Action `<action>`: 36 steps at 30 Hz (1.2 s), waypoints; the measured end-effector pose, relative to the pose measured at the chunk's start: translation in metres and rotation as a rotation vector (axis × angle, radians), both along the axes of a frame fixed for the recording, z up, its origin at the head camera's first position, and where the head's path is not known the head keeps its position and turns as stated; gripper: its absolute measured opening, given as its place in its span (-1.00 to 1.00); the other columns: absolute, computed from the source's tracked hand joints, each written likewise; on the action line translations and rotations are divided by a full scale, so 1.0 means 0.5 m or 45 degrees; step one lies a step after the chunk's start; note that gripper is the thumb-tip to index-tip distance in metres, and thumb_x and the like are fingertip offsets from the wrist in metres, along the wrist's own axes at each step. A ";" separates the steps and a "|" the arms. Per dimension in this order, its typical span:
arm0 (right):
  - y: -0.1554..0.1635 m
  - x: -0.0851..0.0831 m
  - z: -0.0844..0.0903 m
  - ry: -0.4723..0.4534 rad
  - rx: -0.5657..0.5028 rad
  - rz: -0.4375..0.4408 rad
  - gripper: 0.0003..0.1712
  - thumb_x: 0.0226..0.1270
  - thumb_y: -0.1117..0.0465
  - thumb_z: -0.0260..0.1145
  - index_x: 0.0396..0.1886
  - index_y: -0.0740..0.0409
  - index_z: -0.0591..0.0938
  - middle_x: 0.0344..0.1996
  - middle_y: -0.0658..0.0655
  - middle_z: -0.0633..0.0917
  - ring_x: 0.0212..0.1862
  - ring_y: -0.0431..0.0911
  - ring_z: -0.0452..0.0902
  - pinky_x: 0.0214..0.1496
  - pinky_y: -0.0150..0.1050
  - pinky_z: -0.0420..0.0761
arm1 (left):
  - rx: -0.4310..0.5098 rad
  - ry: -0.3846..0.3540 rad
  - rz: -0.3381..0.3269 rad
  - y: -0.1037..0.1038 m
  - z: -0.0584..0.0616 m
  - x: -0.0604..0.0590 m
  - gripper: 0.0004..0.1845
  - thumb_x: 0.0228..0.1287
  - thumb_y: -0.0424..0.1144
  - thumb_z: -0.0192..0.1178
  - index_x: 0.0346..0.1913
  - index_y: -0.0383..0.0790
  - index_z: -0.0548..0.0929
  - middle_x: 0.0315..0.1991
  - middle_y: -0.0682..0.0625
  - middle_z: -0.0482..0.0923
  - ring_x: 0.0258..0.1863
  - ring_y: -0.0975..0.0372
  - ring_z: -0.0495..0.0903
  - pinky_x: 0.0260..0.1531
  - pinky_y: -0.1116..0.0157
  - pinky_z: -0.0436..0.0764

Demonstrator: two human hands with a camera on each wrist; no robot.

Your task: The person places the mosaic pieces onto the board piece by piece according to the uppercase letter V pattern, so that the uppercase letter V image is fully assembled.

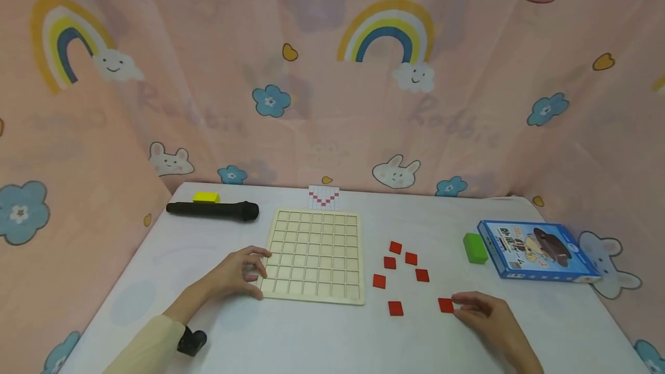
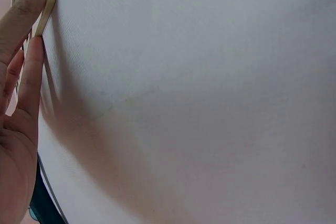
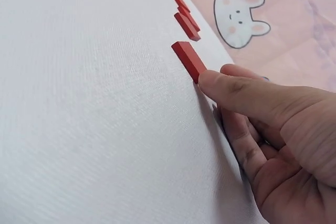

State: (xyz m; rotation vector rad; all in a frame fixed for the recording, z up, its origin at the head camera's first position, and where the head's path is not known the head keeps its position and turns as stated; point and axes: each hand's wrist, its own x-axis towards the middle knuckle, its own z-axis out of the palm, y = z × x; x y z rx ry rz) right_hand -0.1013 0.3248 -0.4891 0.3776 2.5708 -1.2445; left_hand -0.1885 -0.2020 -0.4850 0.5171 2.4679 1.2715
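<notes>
A pale wooden grid board (image 1: 315, 255) lies flat, its square cells bare. My left hand (image 1: 236, 273) holds it by its lower left side, with the thumb at the near corner and the fingers along the left edge. The left wrist view shows that hand (image 2: 21, 77) against the board's edge (image 2: 48, 11). At the right, my right hand (image 1: 485, 316) pinches a red square tile (image 1: 445, 305) between thumb and fingers, close over the table. The right wrist view shows the thumb on this tile (image 3: 188, 61). Several other red tiles (image 1: 395, 308) lie loose between board and right hand.
Behind the board stands a small card (image 1: 324, 197) with a red V pattern. A black microphone (image 1: 213, 210) and a yellow block (image 1: 206, 197) lie at the back left. On the right are a green block (image 1: 475, 248) and a blue box (image 1: 537, 251). A patterned curtain (image 1: 322, 131) borders the table.
</notes>
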 end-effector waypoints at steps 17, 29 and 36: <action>0.043 -0.049 -0.003 0.034 -0.231 0.415 -0.48 0.16 0.12 0.43 0.03 0.38 0.60 -0.10 0.24 0.67 -0.22 -0.06 0.52 -0.17 -0.44 0.59 | 0.014 0.006 -0.017 -0.001 0.002 0.001 -0.65 -0.35 -0.30 0.61 -0.44 -0.14 0.65 0.24 -0.11 0.37 0.31 -0.16 0.24 -0.11 0.44 0.61; 0.019 -0.032 -0.003 0.122 -0.023 0.121 -0.54 0.14 0.23 0.44 0.02 0.34 0.62 -0.11 0.22 0.70 -0.11 -0.02 0.64 -0.06 -0.27 0.65 | 0.015 0.013 -0.036 0.000 -0.003 -0.001 -0.65 -0.34 -0.27 0.60 -0.43 -0.13 0.64 0.24 -0.08 0.38 0.32 -0.14 0.23 -0.11 0.47 0.60; -0.008 -0.030 -0.001 0.156 -0.024 0.001 -0.52 0.14 0.23 0.44 0.05 0.34 0.61 -0.08 0.25 0.69 -0.02 0.06 0.63 -0.05 -0.26 0.65 | -0.013 0.042 -0.022 -0.001 0.001 0.000 -0.65 -0.36 -0.27 0.61 -0.45 -0.11 0.63 0.23 -0.07 0.39 0.32 -0.14 0.23 -0.11 0.49 0.59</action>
